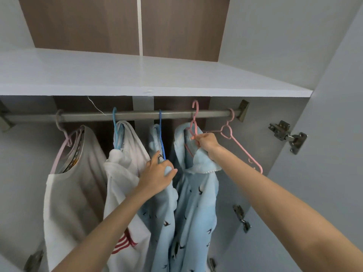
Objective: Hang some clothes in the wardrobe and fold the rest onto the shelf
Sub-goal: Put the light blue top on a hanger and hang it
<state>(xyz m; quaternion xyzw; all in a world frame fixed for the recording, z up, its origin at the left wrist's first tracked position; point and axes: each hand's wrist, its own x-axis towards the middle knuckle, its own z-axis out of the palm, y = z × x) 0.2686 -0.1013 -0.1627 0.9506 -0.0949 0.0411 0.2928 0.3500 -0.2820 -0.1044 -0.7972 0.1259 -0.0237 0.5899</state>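
A grey rail [137, 115] runs across the wardrobe under a white shelf [137, 75]. My right hand [206, 143] grips a pink hanger [193, 126] inside a light blue bird-print garment [196, 193]; its hook stands in front of and above the rail. My left hand [157, 174] holds the shoulder of a second light blue bird-print garment [159, 222] that hangs on a blue hanger [160, 132]. Left of it hang a white garment with red stripes [125, 173] on a light blue hanger [115, 130] and a grey top [78, 183] on a pale pink hanger [62, 150].
An empty pink hanger [239, 146] hangs at the rail's right end. The open wardrobe door [324, 154] stands on the right with metal hinges [288, 136]. Brown back panels [88, 24] rise behind the shelf. A loose white thread [96, 107] dangles near the rail.
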